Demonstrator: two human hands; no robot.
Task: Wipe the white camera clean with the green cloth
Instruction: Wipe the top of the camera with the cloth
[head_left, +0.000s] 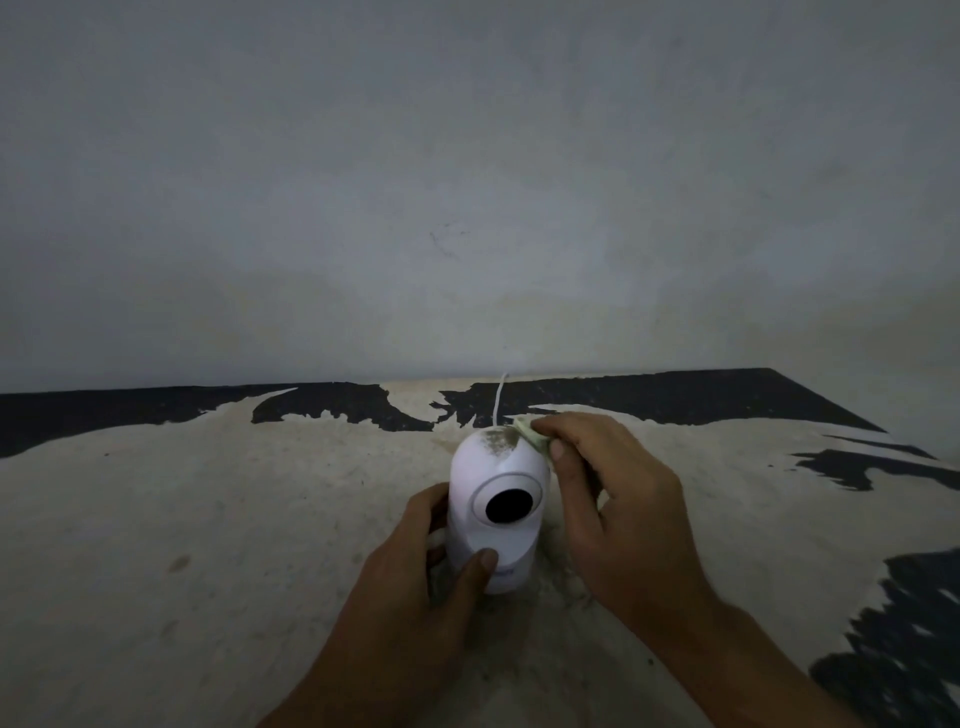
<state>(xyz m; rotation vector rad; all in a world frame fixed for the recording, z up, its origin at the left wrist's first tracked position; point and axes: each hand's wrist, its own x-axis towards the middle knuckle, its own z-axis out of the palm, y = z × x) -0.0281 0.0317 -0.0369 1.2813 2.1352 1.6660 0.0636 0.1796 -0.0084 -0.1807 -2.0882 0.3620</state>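
My left hand (415, 561) grips the white camera (496, 509) upright on the worktop (208, 519); my right hand (618, 499) pinches the green cloth (532, 434) against its dusty top.

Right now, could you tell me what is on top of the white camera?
A patch of dark grime sits on the white camera dome. The right hand presses the green cloth against its upper right edge. Whatever lies beneath the cloth and fingers is hidden.
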